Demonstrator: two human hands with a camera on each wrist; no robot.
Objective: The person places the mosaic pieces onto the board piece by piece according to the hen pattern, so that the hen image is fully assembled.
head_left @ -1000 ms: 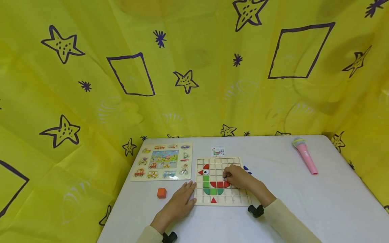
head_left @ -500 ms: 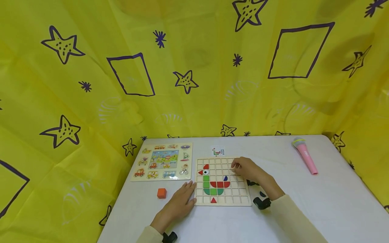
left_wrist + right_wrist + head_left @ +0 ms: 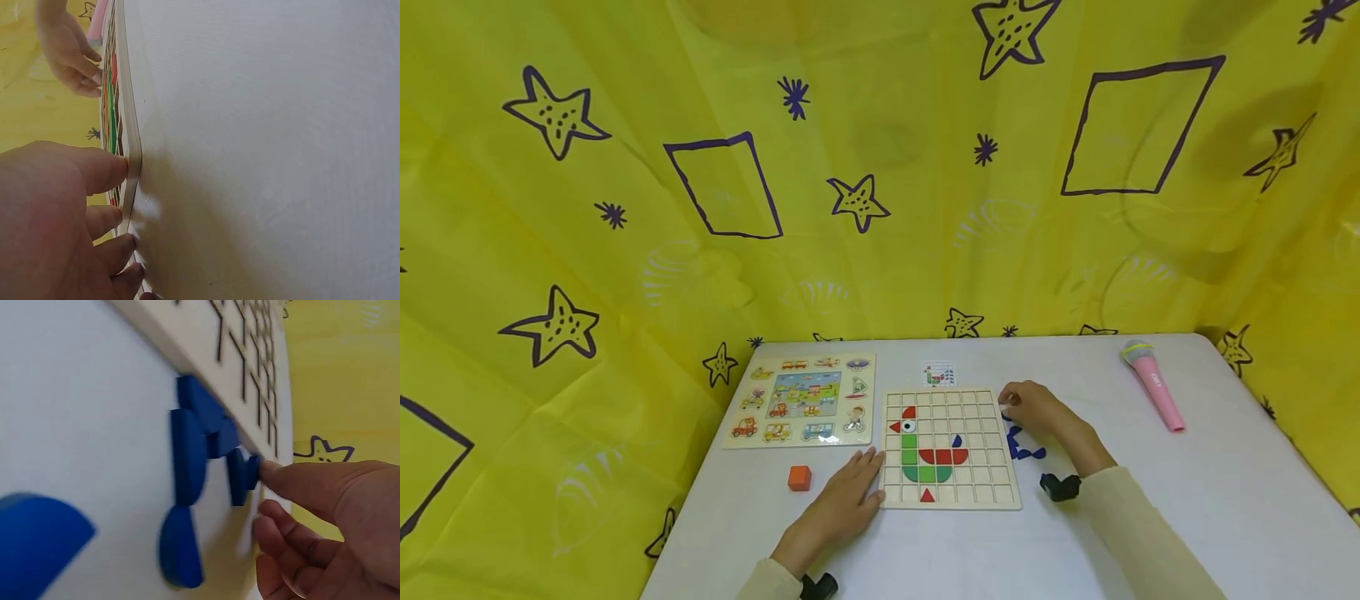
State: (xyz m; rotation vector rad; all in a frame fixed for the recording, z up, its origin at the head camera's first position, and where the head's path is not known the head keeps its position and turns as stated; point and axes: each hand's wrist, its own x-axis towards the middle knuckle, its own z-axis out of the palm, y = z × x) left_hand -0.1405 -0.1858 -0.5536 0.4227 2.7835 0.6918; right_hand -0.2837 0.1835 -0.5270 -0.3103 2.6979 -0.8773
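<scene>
White surface [image 3: 1150, 500] under yellow curtain: the right hand [image 3: 1033, 410] has left the grid board [image 3: 950, 448] and now touches the blue pieces [image 3: 1021, 443] beside it, fingers loosely curled, not yet pinching. Left hand [image 3: 842, 500], fingers straight, steadies the board.

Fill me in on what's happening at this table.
A person is building a picture from coloured tiles in a wooden grid board. The left hand rests flat against the board's left edge. The right hand is off the board's right side, a fingertip touching one of the loose blue pieces lying on the white table. Red, green and one blue tile already sit in the grid. A vehicle puzzle, an orange block and a pink microphone lie nearby.
</scene>
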